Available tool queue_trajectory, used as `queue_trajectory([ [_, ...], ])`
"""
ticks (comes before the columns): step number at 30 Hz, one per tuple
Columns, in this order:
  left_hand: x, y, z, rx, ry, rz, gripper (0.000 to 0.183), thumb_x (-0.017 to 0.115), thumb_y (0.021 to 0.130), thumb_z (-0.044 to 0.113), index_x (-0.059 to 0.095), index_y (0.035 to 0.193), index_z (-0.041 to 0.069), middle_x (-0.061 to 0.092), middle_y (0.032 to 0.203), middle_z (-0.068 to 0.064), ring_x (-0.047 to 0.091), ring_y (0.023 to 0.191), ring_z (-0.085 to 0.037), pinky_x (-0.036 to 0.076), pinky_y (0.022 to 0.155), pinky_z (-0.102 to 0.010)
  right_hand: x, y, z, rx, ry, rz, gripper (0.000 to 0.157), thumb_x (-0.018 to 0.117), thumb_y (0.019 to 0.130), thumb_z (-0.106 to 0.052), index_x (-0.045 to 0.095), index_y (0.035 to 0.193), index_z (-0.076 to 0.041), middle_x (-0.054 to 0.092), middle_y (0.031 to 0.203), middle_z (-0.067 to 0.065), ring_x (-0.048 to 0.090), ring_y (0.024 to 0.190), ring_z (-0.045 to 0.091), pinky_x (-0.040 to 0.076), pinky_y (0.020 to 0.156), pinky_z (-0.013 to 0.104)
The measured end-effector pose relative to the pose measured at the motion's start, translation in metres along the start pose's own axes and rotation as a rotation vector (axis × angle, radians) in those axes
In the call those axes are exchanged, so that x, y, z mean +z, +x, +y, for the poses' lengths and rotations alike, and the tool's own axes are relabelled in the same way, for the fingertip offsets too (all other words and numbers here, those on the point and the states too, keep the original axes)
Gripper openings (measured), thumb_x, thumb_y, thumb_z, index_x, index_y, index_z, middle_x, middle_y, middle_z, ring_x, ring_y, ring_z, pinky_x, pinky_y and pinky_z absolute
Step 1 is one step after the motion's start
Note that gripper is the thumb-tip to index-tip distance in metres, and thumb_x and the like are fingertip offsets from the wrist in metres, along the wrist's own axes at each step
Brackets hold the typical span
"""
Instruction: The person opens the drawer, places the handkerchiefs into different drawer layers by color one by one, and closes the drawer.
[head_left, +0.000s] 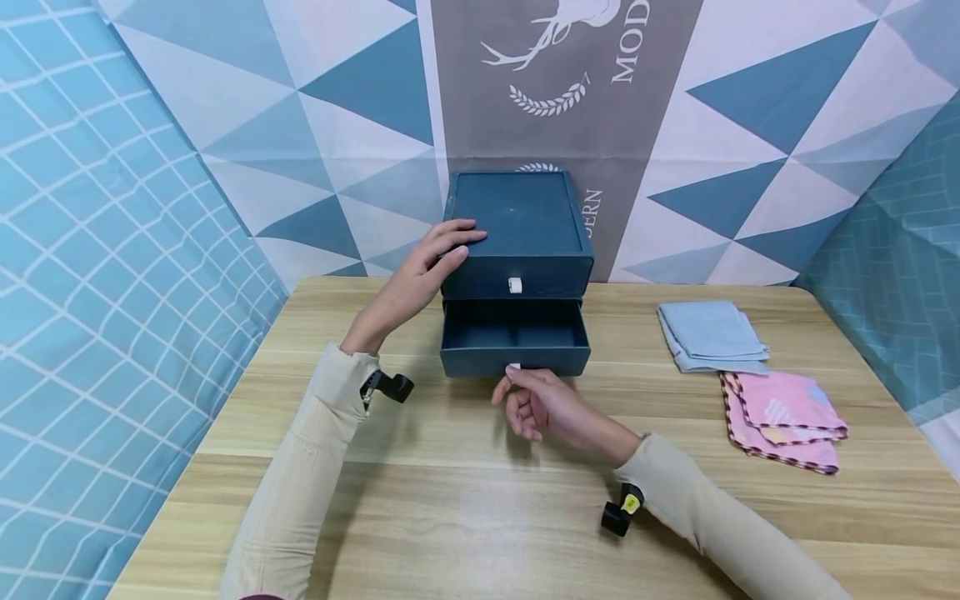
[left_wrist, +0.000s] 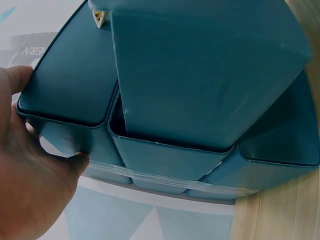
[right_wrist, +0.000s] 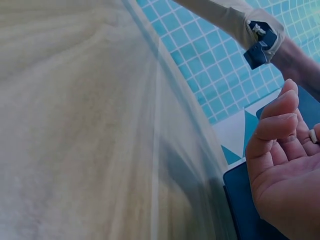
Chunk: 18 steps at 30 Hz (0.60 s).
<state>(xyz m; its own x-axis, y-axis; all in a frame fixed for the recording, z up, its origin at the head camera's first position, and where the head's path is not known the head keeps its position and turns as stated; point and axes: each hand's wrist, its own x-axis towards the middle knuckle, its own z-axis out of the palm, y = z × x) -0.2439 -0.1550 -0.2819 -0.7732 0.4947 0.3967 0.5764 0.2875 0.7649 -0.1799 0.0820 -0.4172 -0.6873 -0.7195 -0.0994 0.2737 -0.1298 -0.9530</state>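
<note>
A dark blue drawer cabinet (head_left: 517, 208) stands against the wall at the back of the table. Its top drawer (head_left: 480, 279) is in, and the drawer below (head_left: 457, 362) is pulled out, with a bare interior. Low at the front, my right hand (head_left: 551, 408) pinches this drawer's small white pull tab (head_left: 515, 366) between thumb and index finger, other fingers loosely curled. My left hand (head_left: 423, 271) rests on the cabinet's top left edge, fingers extended over the lid. In the left wrist view, the pulled-out drawer (left_wrist: 200, 75) juts out between two others, and the left thumb (left_wrist: 77, 162) touches the side.
To the right on the wooden table (head_left: 465, 517) lie a folded light blue cloth (head_left: 708, 329) and a folded pink cloth (head_left: 787, 417) with a checked border, their edges overlapping. Patterned cloth walls (head_left: 360, 100) enclose the back and sides.
</note>
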Motion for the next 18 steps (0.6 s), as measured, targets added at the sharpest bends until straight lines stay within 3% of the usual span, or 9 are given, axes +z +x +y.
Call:
queue_trajectory([
  [4, -0.001, -0.001, 0.001, 0.001, -0.008, 0.003, 0.039, 0.039, 0.108, 0.014, 0.051, 0.144, 0.001, 0.03, 0.157, -0.016, 0.025, 0.146, -0.027, 0.027, 0.115, -0.05, 0.004, -0.004, -0.001, 0.003, 0.001, -0.015, 0.052, 0.039, 0.108, -0.042, 0.059, 0.11, 0.006, 0.062, 0.065, 0.005, 0.051, 0.048, 0.013, 0.043, 0.046, 0.023],
  [18, 0.002, 0.002, 0.0, -0.012, -0.008, 0.012, 0.039, 0.04, 0.108, 0.015, 0.052, 0.143, 0.002, 0.032, 0.156, -0.015, 0.025, 0.146, -0.026, 0.027, 0.115, -0.051, 0.012, -0.017, 0.005, -0.016, 0.016, -0.051, 0.046, 0.035, 0.109, -0.039, 0.061, 0.106, -0.002, 0.062, 0.065, 0.003, 0.05, 0.048, 0.012, 0.043, 0.047, 0.023],
])
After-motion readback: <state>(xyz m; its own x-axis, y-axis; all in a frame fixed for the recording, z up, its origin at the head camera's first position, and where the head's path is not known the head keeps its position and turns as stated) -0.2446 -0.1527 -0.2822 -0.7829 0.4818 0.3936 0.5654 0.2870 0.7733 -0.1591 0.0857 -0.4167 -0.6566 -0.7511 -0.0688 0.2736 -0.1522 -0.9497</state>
